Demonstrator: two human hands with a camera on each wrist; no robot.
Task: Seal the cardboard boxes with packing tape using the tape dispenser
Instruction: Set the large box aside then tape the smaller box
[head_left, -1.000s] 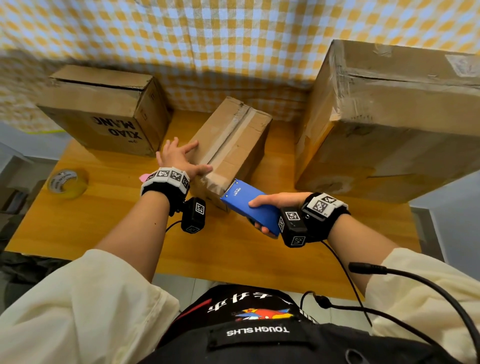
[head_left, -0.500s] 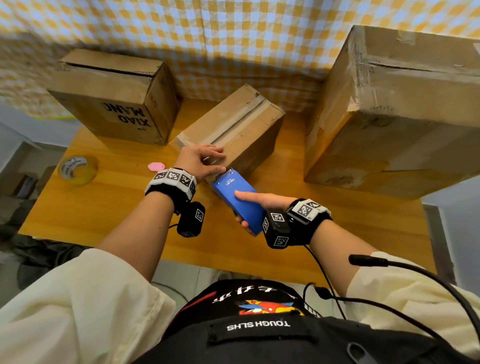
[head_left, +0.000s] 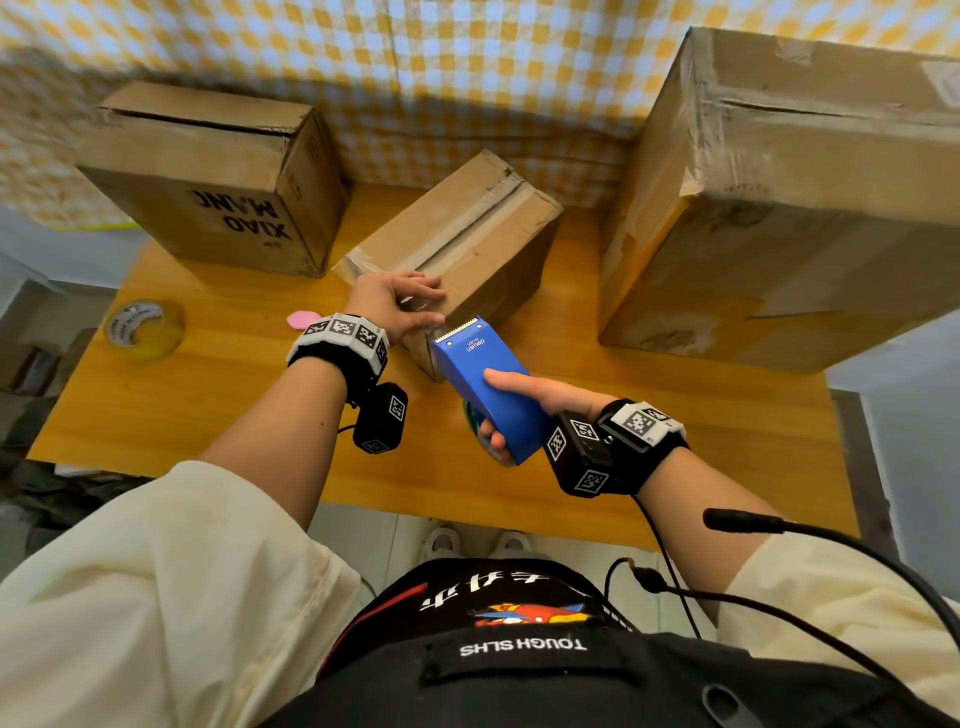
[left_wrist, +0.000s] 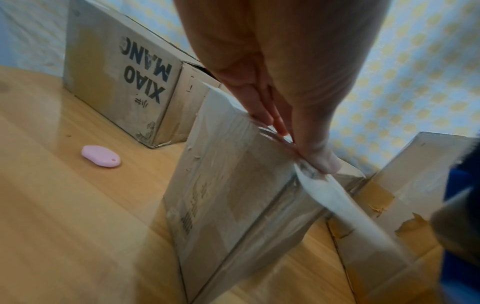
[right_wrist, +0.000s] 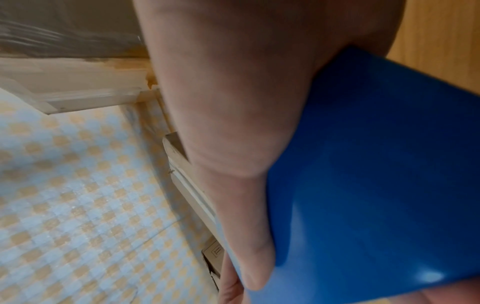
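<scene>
While the right hand (head_left: 540, 400) wraps the blue dispenser (head_left: 488, 389), thumb on top, the left hand (head_left: 395, 306) lays nearly straight fingers (left_wrist: 262, 111) on the tape (left_wrist: 337, 197) at the middle box's (head_left: 467, 244) near corner, table centre. Half a second ago the dispenser touched that corner; now it sits toward 6 o'clock. Only the left wrist view shows the strip, seemingly taut.

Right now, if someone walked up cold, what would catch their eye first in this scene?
Most likely the bright blue tape dispenser, gripped in the right hand at the near corner of the middle cardboard box. Next, the left hand pressing clear tape down on that box's near end. After that, the big battered box at far right.
</scene>
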